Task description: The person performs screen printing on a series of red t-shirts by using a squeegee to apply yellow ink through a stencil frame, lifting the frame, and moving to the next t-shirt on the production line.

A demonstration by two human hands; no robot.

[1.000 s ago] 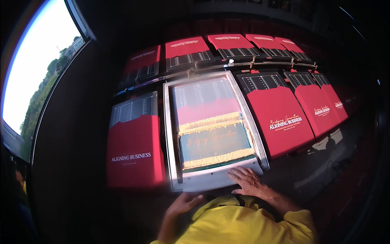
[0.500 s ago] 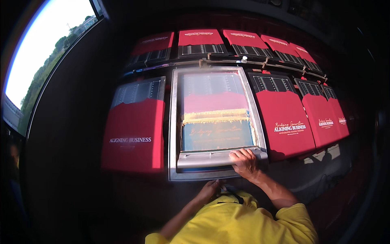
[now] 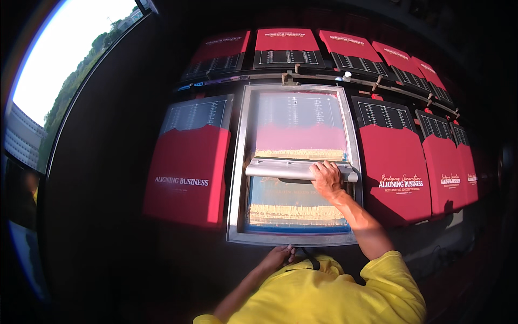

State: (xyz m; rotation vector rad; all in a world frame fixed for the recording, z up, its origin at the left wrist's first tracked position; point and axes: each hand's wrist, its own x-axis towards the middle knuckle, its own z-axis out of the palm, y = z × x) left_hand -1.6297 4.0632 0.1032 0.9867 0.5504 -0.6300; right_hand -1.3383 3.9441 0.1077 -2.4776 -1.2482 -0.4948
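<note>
My right hand (image 3: 327, 179) is wrapped over the right part of a long grey metal squeegee (image 3: 280, 168). The squeegee lies crosswise over the middle of a metal-framed printing screen (image 3: 235, 205). Tan ink (image 3: 297, 212) forms a band across the mesh near its close end, and another strip shows just beyond the squeegee. Through the mesh, a red shirt (image 3: 299, 136) appears on a dark board marked with white scales. My left hand (image 3: 277, 257) is just below the screen's near edge, fingers curled; what they hold, if anything, is hidden.
Red printed shirts on boards flank the screen, one at left (image 3: 186, 167) and several at right (image 3: 396, 173). Another row of shirts (image 3: 286, 39) lies behind a metal rail (image 3: 324, 77). A bright window (image 3: 65, 59) opens at far left.
My right hand has moved the squeegee away from me, from the screen's near end to its middle. A tan ink band now shows at the near end. My left hand stays low by the frame.
</note>
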